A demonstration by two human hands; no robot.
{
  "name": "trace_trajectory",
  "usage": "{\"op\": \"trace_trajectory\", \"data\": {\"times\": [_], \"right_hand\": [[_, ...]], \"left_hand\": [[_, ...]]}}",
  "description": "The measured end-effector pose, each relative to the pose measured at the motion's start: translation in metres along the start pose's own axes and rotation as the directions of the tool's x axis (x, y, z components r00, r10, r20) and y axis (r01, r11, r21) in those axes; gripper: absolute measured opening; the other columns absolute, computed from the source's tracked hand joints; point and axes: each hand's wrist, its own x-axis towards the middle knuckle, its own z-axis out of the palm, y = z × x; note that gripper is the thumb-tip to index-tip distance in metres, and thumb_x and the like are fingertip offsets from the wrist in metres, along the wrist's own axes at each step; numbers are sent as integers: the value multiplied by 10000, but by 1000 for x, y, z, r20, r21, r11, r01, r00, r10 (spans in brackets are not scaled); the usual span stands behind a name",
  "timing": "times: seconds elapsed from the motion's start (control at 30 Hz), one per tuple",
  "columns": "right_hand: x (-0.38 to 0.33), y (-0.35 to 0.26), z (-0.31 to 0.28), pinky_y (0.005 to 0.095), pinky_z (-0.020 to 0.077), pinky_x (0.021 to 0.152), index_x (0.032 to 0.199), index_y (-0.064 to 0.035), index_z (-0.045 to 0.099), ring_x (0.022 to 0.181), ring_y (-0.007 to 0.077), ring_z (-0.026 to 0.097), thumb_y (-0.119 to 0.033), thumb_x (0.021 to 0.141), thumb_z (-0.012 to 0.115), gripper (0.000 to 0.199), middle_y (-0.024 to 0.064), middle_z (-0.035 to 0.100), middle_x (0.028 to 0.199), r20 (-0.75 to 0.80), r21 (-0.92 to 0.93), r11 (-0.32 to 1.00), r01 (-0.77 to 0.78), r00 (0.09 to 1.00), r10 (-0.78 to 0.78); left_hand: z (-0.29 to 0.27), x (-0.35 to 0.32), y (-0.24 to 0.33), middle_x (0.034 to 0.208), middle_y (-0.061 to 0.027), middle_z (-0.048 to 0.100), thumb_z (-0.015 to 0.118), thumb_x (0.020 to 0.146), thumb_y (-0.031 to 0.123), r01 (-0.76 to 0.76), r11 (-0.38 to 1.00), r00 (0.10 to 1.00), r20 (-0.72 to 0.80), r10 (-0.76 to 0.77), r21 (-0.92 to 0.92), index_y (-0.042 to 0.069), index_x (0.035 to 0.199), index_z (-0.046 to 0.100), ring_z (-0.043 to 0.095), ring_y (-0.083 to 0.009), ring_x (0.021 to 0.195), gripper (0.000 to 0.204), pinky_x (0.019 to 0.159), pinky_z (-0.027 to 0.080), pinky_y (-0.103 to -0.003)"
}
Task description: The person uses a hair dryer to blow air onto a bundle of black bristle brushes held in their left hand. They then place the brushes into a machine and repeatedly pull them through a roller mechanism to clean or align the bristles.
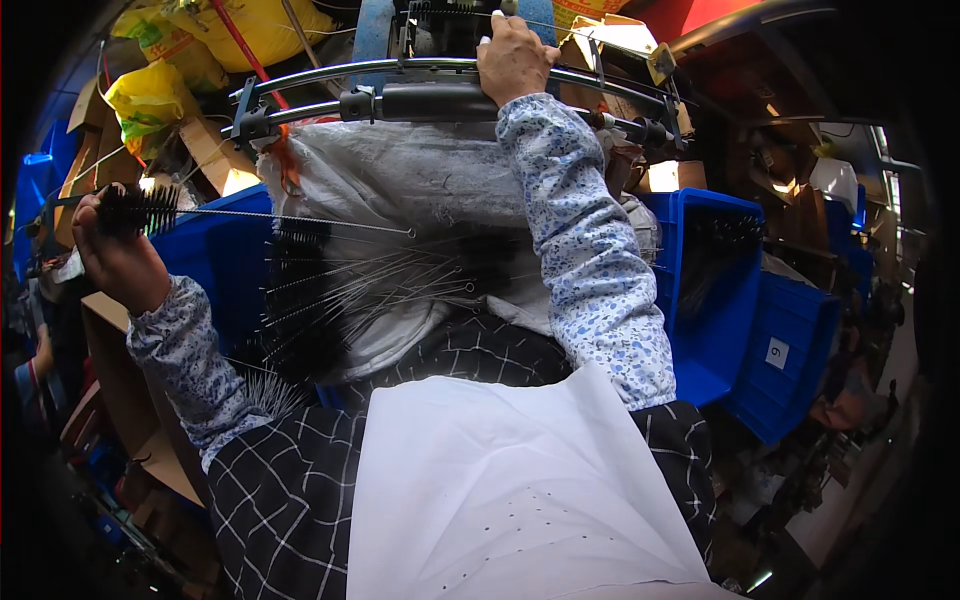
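- The left hand [118, 262] is raised at the left side of the view, fingers closed tight around a black bristle brush [138, 211]; its twisted wire stem [300, 220] runs out to the right, over the sack.
- The right hand [514, 58] is stretched forward to the top of the view, fingers folded over a curved metal bar [330, 72] of a machine, just above a black handle [430, 101] mounted on the same frame.
- Both forearms wear blue-and-white flowered sleeves [590, 250].
- Between the arms lies a grey woven sack [400, 180], spread over what seems to be a bin and serving as the work surface.
- On the sack rests a heap of brushes [330, 290] of the same kind, black bristle heads to the left, thin wire stems fanning out to the right.
- More wire ends [270, 392] stick up just beside the left elbow.
- Across the lap lies a white sheet [510, 480], over a dark checked apron [280, 490].
- A blue plastic bin [215, 262] stands under and behind the left hand; more blue bins [740, 300] sit to the right of the right arm, one of them holding more black brushes, another bearing a small white label.
- The room is crowded: yellow bags [150, 95] and cardboard boxes [215, 150] pile up at the upper left, with more cardboard and dim shelving at the upper right.
- The far edges of the view are too dark to make out.
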Motion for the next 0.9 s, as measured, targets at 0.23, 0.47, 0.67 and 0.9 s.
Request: {"op": "trace_trajectory", "data": {"times": [0.23,0.47,0.67,0.9], "right_hand": [[-1,73,-21,443,362,793,1105,-122,527,929,255,536,-253,749,532,380,72,553,1031,6,-41,999,-14,1000,14],[31,110,-28,502,300,861,1067,-237,551,1057,250,454,-356,833,401,303,79,543,1060,103,-228,971,-68,990,93],[13,119,-96,371,422,756,1005,-150,563,892,296,541,-311,842,419,271,125,572,973,328,100,994,48,941,-79],[-61,41,-143,336,398,839,1133,-19,480,967,282,516,-254,867,440,357,166,547,1038,519,640,758,123,659,-545]], "left_hand": [[-15,6,-8,865,-32,513,462,860,161,75,997,997,-16,-75,-6,31,930,517,510,-115,813,158,729,423,-242],[24,-9,-9,907,-42,530,433,879,151,206,974,968,124,-217,93,6,985,502,506,-97,832,192,745,419,-220],[46,-26,-12,840,-11,517,429,887,195,450,893,827,374,-419,5,26,965,488,497,-56,738,195,667,420,-175],[110,-74,-23,861,-46,544,402,893,190,643,765,590,663,-461,-40,33,940,451,575,-117,764,172,681,489,-245]]}}
